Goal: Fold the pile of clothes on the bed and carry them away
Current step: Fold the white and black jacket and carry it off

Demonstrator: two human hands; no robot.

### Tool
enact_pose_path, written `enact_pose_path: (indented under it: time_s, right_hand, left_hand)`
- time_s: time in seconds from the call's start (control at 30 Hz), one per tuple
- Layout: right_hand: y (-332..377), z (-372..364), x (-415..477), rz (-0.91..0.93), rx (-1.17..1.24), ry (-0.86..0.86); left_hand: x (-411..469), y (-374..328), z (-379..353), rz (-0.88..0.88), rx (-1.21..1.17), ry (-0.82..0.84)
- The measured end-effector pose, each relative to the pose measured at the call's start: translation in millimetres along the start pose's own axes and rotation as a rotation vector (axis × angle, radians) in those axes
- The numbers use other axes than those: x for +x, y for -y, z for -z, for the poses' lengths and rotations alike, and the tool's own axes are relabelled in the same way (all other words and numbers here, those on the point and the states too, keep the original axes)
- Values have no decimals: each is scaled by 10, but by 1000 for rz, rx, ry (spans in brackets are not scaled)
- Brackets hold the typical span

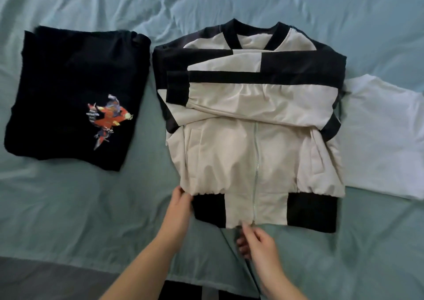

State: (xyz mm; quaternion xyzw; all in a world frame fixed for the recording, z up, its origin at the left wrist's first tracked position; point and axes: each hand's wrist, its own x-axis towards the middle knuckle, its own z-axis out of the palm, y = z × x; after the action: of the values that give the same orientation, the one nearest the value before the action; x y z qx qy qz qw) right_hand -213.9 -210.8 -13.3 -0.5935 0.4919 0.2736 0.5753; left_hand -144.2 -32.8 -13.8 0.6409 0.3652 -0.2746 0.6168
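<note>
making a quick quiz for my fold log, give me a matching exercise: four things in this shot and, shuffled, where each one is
1 black shirt
2 jacket
3 white garment
4 left hand

A at the jacket's hem corner
B between the other two garments
C left of the jacket
D right of the jacket

Pairs: 1-C, 2-B, 3-D, 4-A

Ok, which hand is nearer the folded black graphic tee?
Left. The left hand grips the hem corner of the jacket nearest the black graphic tee; the right hand is farther right, at the hem below the zipper.
</note>
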Motion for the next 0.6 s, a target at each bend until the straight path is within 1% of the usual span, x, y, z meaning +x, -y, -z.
enact_pose_path:
  time_s: [0.03, 0.07, 0.1, 0.13, 0.2, 0.27, 0.33, 0.43, 0.5, 0.6]
  right_hand:
    - [-48, 6, 30, -146, 148, 8]
    - [-59, 7, 76, -237, 295, 30]
    - [-42, 13, 134, -275, 436, 47]
    - [2, 21, 197, -282, 564, 39]
    - [127, 56, 302, -253, 769, -40]
    - [247, 157, 387, -219, 885, -123]
    - [315, 364, 446, -188, 935, -164]
    - [338, 747, 486, -135, 896, -228]
    - [352, 964, 508, -14, 810, -260]
    - [403, 1163, 533, 105, 581, -258]
  left_hand:
    - [-16, 45, -21, 19, -22, 36]
    - [-21, 64, -41, 26, -19, 69]
    - [-12, 61, -65, 29, -24, 86]
    - [12, 37, -98, 29, -46, 87]
    - [63, -17, -157, 43, -147, 101]
    - [100, -63, -180, 100, -262, 108]
    - [118, -58, -116, 137, -284, 71]
    - [95, 51, 159, 166, -81, 8]
    - [59, 127, 344, 195, 3, -55]
    - [33, 207, 494, 215, 7, -148]
